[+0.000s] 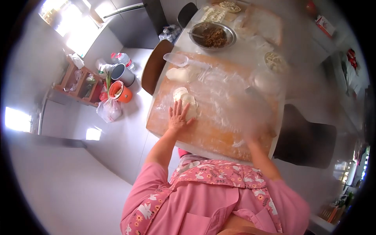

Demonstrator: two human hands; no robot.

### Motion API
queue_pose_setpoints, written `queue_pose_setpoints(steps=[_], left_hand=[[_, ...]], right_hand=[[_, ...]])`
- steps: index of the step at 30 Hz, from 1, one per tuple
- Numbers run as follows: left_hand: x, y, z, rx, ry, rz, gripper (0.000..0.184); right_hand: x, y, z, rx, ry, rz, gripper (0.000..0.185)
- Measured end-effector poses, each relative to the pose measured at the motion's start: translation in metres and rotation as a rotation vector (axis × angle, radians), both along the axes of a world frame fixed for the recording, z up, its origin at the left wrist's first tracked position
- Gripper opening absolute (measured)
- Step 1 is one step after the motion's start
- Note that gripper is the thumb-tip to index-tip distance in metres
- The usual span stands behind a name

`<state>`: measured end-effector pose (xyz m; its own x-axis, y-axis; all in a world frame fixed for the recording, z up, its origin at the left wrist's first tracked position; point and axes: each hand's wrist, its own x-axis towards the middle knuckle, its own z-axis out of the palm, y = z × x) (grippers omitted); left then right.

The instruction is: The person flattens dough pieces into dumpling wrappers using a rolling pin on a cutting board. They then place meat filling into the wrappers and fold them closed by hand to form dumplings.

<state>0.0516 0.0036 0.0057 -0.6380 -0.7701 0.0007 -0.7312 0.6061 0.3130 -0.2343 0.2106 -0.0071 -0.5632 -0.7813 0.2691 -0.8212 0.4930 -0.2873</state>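
My left hand (179, 118) rests with spread fingers at the near edge of some flat, overlapping rounds of dough (188, 102), on the left of a floured wooden board (211, 139). A larger lump of dough (178, 75) lies beyond them, beside a clear scoop (176, 59). My right hand (250, 123) is over the right part of the board, hidden in a hazy blur; its fingers and anything in them cannot be made out. A pale round shape (266, 81) shows faintly at the board's right.
Beyond the board stands a steel bowl (234, 38) of brown filling with a utensil. Farther back is a tray of pale pieces (214, 14); a bowl of pale pieces (274, 62) is at right. Chairs (153, 67) flank the table. Buckets (120, 92) stand on the floor at left.
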Motion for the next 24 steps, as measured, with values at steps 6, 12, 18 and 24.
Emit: queue_pose_setpoints(steps=[6, 12, 18, 24], left_hand=[[0.027, -0.043, -0.009, -0.037, 0.006, -0.192, 0.084], [0.087, -0.070, 0.021, 0.007, 0.326, -0.296, 0.094], [0.191, -0.118, 0.019, 0.108, 0.303, -0.151, 0.084], [0.249, -0.152, 0.013, 0.172, 0.304, -0.057, 0.065]], right_hand=[[0.028, -0.039, 0.021, -0.072, -0.063, -0.057, 0.049], [0.066, -0.221, 0.043, -0.263, -0.144, 0.100, 0.053], [0.056, -0.367, 0.029, 0.020, 0.004, 0.110, 0.042], [0.060, -0.330, 0.023, 0.033, 0.077, 0.047, 0.031]])
